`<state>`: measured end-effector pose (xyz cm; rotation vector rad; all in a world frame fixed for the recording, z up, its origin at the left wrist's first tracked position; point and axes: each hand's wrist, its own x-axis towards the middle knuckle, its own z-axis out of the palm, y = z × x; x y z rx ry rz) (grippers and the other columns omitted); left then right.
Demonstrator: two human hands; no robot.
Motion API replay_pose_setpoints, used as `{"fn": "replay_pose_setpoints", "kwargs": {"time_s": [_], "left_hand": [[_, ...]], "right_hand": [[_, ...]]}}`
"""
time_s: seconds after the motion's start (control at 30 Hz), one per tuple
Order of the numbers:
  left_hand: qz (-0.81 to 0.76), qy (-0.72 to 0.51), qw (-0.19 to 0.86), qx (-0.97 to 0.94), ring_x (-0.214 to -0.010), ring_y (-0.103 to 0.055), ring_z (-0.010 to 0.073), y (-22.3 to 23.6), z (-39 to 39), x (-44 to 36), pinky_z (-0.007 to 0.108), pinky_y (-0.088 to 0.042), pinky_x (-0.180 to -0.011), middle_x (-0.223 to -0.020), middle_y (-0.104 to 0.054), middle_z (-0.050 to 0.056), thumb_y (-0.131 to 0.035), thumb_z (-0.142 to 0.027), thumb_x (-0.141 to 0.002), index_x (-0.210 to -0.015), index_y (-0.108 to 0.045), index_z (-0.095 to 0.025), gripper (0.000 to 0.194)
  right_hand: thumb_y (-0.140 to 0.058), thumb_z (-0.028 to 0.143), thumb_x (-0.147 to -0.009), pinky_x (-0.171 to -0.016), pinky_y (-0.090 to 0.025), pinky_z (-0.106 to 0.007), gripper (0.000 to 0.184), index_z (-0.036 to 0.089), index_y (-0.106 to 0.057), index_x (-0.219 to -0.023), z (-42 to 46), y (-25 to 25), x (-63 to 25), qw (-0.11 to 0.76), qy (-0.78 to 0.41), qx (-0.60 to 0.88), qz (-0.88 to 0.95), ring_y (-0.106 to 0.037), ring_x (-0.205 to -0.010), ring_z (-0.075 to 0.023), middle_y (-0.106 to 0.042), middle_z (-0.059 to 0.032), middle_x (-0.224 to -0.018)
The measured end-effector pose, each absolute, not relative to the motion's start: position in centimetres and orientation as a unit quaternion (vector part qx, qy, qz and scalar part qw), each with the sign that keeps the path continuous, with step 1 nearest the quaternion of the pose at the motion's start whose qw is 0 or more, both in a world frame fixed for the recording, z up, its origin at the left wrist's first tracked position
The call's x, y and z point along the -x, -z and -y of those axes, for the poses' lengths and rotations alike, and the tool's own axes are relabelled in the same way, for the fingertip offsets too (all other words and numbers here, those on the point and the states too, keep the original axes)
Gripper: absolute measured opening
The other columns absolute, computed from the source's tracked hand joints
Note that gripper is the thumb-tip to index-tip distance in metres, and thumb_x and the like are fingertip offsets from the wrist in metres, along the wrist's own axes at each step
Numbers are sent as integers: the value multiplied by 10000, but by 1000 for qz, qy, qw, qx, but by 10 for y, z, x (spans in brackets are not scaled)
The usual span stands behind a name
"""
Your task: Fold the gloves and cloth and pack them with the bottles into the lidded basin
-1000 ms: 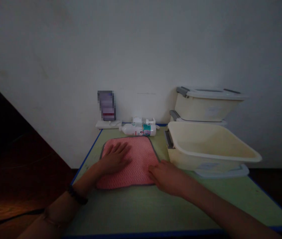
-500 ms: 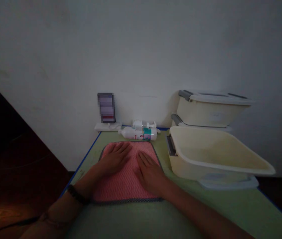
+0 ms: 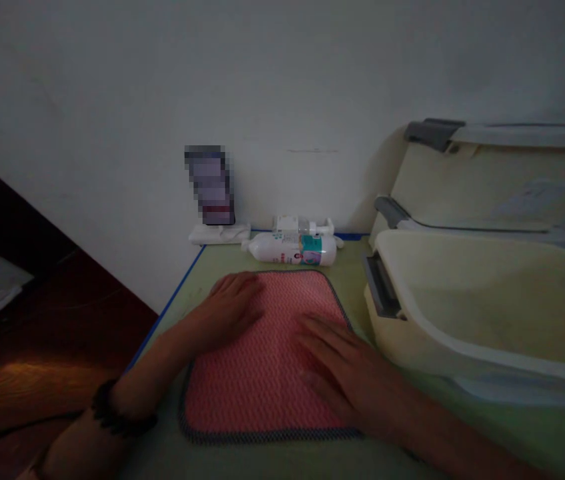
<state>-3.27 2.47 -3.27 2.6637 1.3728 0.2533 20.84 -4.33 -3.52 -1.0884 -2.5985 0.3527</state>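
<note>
A pink cleaning cloth (image 3: pixel 262 373) with a dark stitched border lies spread flat on the green tabletop. Over its left far part rests my left hand (image 3: pixel 230 307), fingers stretched out and pointing away from me. My right hand (image 3: pixel 350 370) lies on the cloth's right side with its fingers spread. Neither hand grasps anything. Just beyond the cloth, a white bottle (image 3: pixel 290 249) with a teal and purple label lies on its side.
A cream plastic bin (image 3: pixel 412 347) without a lid stands to the right, in front of stacked lidded boxes (image 3: pixel 487 173). At the back, a pump bottle (image 3: pixel 307 227) lies behind the white bottle. A phone (image 3: pixel 212 187) leans against the wall above a white power strip (image 3: pixel 220 233).
The view has come closer and shifted. My right hand has slid toward the cloth's right edge with its fingers more spread, while my left hand stays at the far left part.
</note>
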Motion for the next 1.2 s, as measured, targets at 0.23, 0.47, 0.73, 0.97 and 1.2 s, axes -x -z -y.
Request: {"fn": "replay_pose_setpoints", "kwargs": {"time_s": [0.23, 0.47, 0.73, 0.97, 1.2], "left_hand": [[-413, -52, 168, -894, -912, -563, 198, 6, -12, 26, 346, -427, -852, -969, -619, 51, -490, -244, -859, -894, -622, -193, 146], [-393, -55, 195, -897, -1013, -557, 197, 9, -9, 32, 325, -419, -914, -1116, -609, 42, -559, -290, -832, -1034, -639, -239, 223], [-394, -60, 128, -908, -876, -607, 178, 10, -6, 19, 279, -461, -787, -950, -676, 35, -521, -233, -858, -880, -694, -199, 178], [-374, -92, 98, -917, -869, -604, 184, 13, -1, 15, 305, -471, -782, -922, -668, 47, -553, -139, -819, -854, -662, -170, 119], [-335, -120, 100, -929, -942, -579, 197, 20, 1, 5, 347, -458, -853, -986, -653, 50, -555, -183, -837, -928, -632, -187, 119]], "right_hand": [[-370, 197, -919, -1028, -396, -405, 381, 99, -515, -1257, 36, 44, -208, 153, -85, 428, 887, -452, -1232, -218, -503, -106, -1336], [-469, 89, -852, -875, -511, -443, 305, 93, -608, -1124, 38, 38, -206, 79, -24, 481, 873, -567, -1072, -280, -616, -140, -1168], [-492, 226, -880, -934, -459, -417, 319, 118, -571, -1169, 42, 39, -196, 173, -64, 475, 860, -534, -1068, -244, -601, -100, -1167], [-505, 194, -875, -870, -473, -422, 196, 150, -635, -1016, 36, 39, -193, 188, -76, 476, 856, -548, -971, -236, -630, -74, -1015], [-543, 137, -847, -787, -496, -407, 133, 151, -643, -934, 35, 43, -195, 192, -49, 465, 863, -566, -883, -236, -638, -65, -920]]}}
